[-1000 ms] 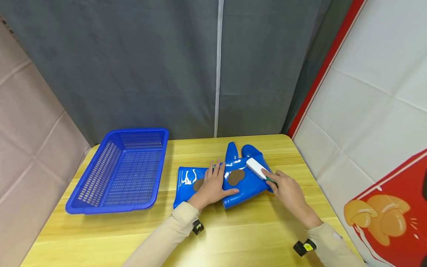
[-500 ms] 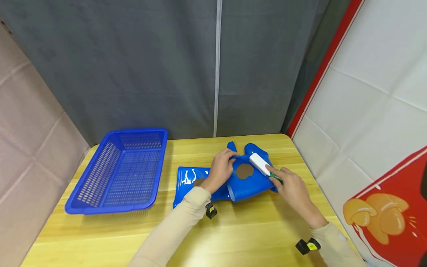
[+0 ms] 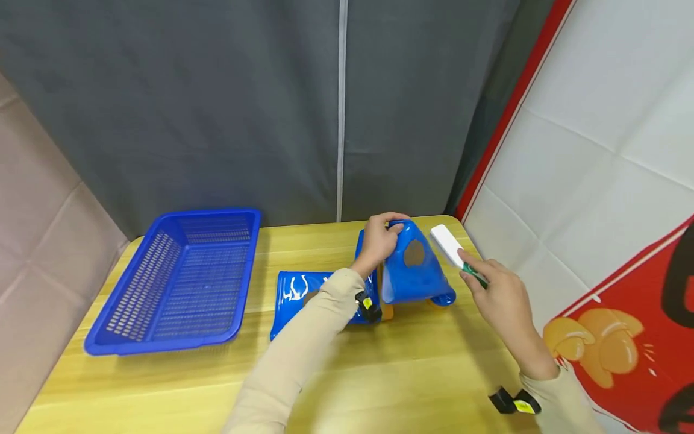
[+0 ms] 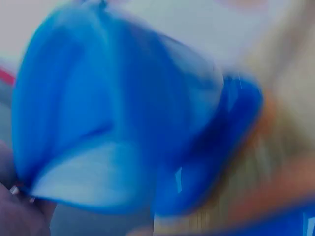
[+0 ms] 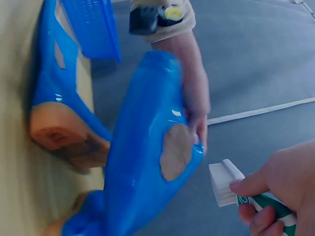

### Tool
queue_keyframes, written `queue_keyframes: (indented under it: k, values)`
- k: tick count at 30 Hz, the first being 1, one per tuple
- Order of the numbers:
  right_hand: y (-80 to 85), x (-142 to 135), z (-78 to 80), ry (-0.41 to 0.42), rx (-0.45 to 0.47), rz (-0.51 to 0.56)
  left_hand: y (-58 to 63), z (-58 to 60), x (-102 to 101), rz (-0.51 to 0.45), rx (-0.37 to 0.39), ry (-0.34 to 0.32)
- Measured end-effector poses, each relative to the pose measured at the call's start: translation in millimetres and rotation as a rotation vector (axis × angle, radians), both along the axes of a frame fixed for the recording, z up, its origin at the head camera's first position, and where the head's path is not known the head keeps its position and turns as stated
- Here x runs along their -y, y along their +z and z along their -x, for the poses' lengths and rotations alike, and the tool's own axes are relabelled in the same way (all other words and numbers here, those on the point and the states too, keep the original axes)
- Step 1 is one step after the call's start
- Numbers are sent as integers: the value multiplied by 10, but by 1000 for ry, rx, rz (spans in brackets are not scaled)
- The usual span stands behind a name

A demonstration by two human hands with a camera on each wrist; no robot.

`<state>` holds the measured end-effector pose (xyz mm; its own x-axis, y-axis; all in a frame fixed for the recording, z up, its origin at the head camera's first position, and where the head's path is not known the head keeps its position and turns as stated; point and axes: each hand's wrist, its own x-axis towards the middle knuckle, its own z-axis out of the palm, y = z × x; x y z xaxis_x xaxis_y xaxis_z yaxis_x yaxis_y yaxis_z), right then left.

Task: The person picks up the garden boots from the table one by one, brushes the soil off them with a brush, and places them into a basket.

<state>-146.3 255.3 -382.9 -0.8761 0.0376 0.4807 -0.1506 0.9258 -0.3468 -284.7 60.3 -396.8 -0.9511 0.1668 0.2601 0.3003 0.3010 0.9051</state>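
My left hand (image 3: 379, 238) grips the opening edge of a blue rain boot (image 3: 406, 280), its shaft raised and tilted off the table. A round brown patch (image 3: 414, 252) marks the shaft, and shows again as a brown patch (image 5: 175, 151) in the right wrist view. The left wrist view is blurred, looking at the boot's open top (image 4: 78, 172). Behind my left forearm a second blue boot (image 3: 290, 295) lies on its side, its orange-brown sole (image 5: 64, 132) facing the right wrist camera. My right hand (image 3: 504, 301) holds a white brush (image 3: 447, 244) by its green handle, apart from the boot.
A blue perforated plastic basket (image 3: 238, 325) stands on the left of the yellow wooden table (image 3: 374, 386). A grey curtain (image 3: 244, 120) hangs behind the table, and a white and red panel (image 3: 596, 150) borders the right side.
My left hand went from lying flat on the boots to gripping one boot's shaft, and raised it. My right hand drew the brush off that boot, to the right.
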Motion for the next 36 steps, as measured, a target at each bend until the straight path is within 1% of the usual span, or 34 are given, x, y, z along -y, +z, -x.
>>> queue_keyframes:
  k: [2,3,5,7,9,10,13,17,19,21,24,26,28,32,36]
  values:
    - [-54,38,23,20,40,-13,-110,68,135,79,-53,43]
    - [-90,58,34,25,65,-22,-168,94,189,122,-91,55]
    - [-172,93,55,38,106,-42,-279,105,261,196,-136,58]
    - [-250,119,71,45,145,-61,-370,86,289,263,-176,51]
    - [-318,134,79,50,177,-78,-443,51,293,331,-218,42]
    - [-349,138,83,54,189,-83,-474,23,295,363,-227,36]
    - [-422,148,86,57,221,-97,-556,-53,321,471,-283,37]
    - [-504,175,89,52,226,-112,-651,-189,423,685,-330,43]
    - [-538,190,91,56,219,-127,-688,-286,485,792,-310,15]
    - [-565,200,97,62,210,-146,-721,-387,543,898,-281,-40]
    - [-602,214,104,66,197,-167,-792,-510,608,985,-208,-133]
    - [-627,218,105,61,194,-174,-849,-550,631,1027,-187,-165]
    - [-659,218,98,54,189,-174,-911,-563,645,1045,-172,-177]
    - [-724,202,83,35,183,-171,-1030,-541,658,1057,-156,-181]
    - [-770,196,83,28,174,-192,-1100,-511,663,1040,-146,-193]
